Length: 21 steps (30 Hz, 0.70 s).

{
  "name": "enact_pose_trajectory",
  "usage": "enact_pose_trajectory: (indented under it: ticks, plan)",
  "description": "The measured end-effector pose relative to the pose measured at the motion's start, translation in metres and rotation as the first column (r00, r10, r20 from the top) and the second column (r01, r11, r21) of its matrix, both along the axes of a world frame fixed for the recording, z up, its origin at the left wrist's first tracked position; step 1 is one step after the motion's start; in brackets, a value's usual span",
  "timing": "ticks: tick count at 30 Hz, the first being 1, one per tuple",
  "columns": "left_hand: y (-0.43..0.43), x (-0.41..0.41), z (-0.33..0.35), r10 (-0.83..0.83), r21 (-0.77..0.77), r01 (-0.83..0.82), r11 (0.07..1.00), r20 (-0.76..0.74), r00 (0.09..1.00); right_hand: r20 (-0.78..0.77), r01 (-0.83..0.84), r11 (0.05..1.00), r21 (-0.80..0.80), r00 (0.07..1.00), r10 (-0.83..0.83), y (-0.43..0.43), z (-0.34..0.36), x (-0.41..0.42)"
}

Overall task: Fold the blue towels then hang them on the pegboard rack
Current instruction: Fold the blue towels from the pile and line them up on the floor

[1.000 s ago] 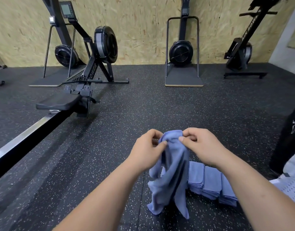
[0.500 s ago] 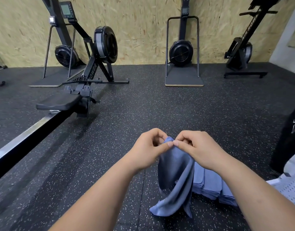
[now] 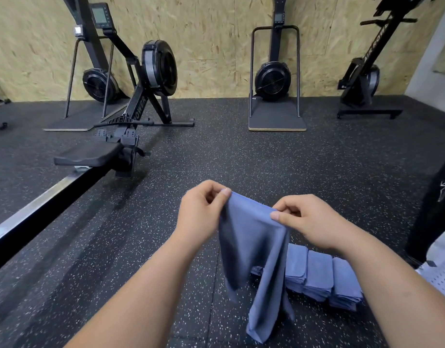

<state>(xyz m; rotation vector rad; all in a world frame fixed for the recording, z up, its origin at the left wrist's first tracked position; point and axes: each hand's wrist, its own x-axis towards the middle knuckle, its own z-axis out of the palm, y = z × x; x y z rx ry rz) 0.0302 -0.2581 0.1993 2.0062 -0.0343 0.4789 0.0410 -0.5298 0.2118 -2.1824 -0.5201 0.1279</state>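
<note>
A blue towel (image 3: 251, 249) hangs in the air in front of me, its top edge stretched between both hands. My left hand (image 3: 201, 214) pinches the top left corner between thumb and fingers. My right hand (image 3: 307, 222) pinches the top right part of that edge. The cloth droops in loose folds and its lower end reaches close to the floor. Behind it on the floor lies a row of folded blue towels (image 3: 319, 280), partly hidden by the hanging towel and my right forearm. At the right edge a white perforated board (image 3: 440, 285) shows.
Black speckled rubber floor (image 3: 266, 159) all around. A rowing machine (image 3: 126, 136) with its long rail runs along the left. More fitness machines stand at the chipboard wall: one (image 3: 274, 81) at centre, another (image 3: 364, 79) at right. A black object (image 3: 435, 209) stands at the right edge.
My hands have moved apart along the towel's top edge, spreading it out from a bunched state. The towel hangs wider now.
</note>
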Motion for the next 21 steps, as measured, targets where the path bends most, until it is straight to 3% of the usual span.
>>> enact_pose_trajectory:
  ticks: [4, 7, 10, 12, 15, 18, 21]
  plan:
    - [0.022, 0.006, 0.001, 0.275, -0.037, -0.274, 0.961, 0.012, 0.961, -0.009, 0.076, 0.996, -0.035, 0.997, -0.076, -0.022, 0.000, 0.010]
    - [0.034, 0.005, 0.005, 0.444, -0.113, -0.442, 0.890, -0.006, 0.896, 0.018, 0.156, 0.971, -0.181, 0.988, -0.156, -0.038, 0.002, 0.011]
    - [0.038, 0.004, 0.005, 0.476, -0.083, -0.477, 0.875, -0.036, 0.879, 0.071, 0.233, 0.932, -0.277, 0.973, -0.222, -0.042, 0.003, 0.008]
    - [0.033, 0.005, 0.002, 0.357, -0.039, -0.360, 0.932, -0.062, 0.932, 0.109, 0.226, 0.944, -0.239, 0.973, -0.205, -0.035, 0.004, 0.006]
    - [0.008, -0.002, -0.001, -0.017, -0.009, 0.016, 1.000, -0.086, 0.996, 0.134, 0.159, 0.981, -0.114, 0.980, -0.144, -0.017, 0.007, 0.000]
    - [-0.022, -0.013, -0.002, -0.331, 0.094, 0.340, 0.936, -0.101, 0.938, 0.156, 0.087, 0.993, -0.074, 0.985, -0.075, 0.003, 0.011, -0.007]
    - [-0.041, -0.017, -0.008, -0.390, 0.167, 0.408, 0.898, -0.131, 0.912, 0.124, 0.010, 0.999, -0.042, 0.992, -0.005, 0.016, 0.014, -0.012]
